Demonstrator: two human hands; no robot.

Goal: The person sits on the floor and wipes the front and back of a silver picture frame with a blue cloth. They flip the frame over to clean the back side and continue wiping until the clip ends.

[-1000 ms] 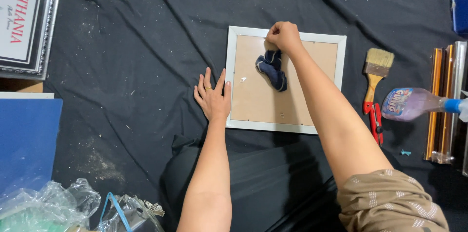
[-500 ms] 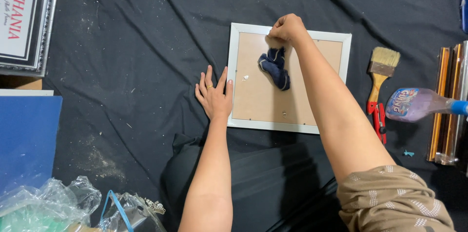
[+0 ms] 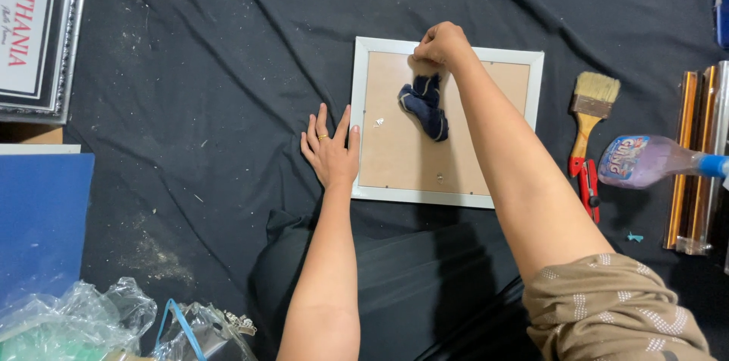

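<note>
Black cloth floor covering [image 3: 190, 103]; white picture frame [image 3: 357, 103] face down at centre. Left hand [image 3: 332, 150], spread flat, braces its 9 o'clock edge. Right hand [image 3: 440, 46] pinches dark blue rag [image 3: 425, 107] near 12 o'clock. Best practice: firm bracing, even wiping strokes.
</note>
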